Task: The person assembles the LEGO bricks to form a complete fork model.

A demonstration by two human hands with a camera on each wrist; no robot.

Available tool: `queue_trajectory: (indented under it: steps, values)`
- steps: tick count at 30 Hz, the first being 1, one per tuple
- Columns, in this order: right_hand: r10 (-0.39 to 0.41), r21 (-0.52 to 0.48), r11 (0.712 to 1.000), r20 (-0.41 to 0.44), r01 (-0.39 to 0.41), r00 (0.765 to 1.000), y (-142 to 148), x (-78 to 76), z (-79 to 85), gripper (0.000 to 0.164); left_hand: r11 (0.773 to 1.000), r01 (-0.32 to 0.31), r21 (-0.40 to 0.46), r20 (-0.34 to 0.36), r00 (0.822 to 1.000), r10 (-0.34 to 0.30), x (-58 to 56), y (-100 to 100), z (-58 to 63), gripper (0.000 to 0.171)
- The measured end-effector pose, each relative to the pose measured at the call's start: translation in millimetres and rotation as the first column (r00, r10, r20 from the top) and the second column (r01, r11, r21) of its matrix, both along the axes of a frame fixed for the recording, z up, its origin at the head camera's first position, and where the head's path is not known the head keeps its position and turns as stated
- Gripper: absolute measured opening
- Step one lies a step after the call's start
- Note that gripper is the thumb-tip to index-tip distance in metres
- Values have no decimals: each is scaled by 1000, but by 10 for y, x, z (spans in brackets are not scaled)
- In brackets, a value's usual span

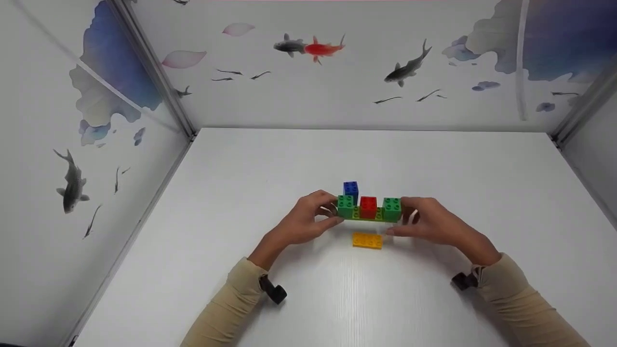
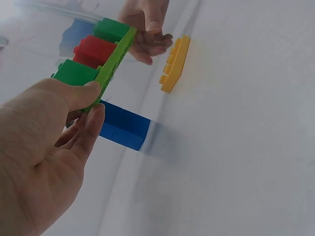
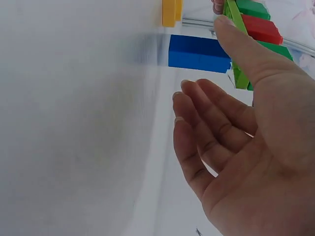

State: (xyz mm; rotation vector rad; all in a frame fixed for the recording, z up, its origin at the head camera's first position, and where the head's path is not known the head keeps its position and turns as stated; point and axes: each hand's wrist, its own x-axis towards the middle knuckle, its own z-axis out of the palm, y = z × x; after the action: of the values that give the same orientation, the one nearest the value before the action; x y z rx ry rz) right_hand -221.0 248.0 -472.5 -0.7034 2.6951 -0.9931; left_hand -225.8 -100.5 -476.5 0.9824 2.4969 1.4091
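Observation:
A light green plate (image 1: 356,212) carries a left green brick (image 1: 345,206), a red brick (image 1: 368,207) and a right green brick (image 1: 392,209). My left hand (image 1: 308,218) pinches the plate's left end between thumb and fingers, holding it above the table. At the right end is my right hand (image 1: 431,221), its fingers loosely bent and its thumb apart from them; whether a fingertip touches the brick is unclear. A tall blue block (image 2: 125,125) stands upright on the table, behind the plate in the head view. A flat yellow brick (image 1: 367,240) lies in front.
The white table (image 1: 270,164) is bordered by a back wall (image 1: 352,106) and side walls printed with fish. A black wrist camera (image 1: 274,289) is strapped at the left sleeve, another wrist camera (image 1: 464,281) at the right.

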Motion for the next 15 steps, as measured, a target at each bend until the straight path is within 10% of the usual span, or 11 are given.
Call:
queue_trajectory:
  steps: [15]
  values:
    - [27,-74,997,-89,-34,996,36,67,-12,43,998,57,-32,37,998,-56,-1,7,-101,38]
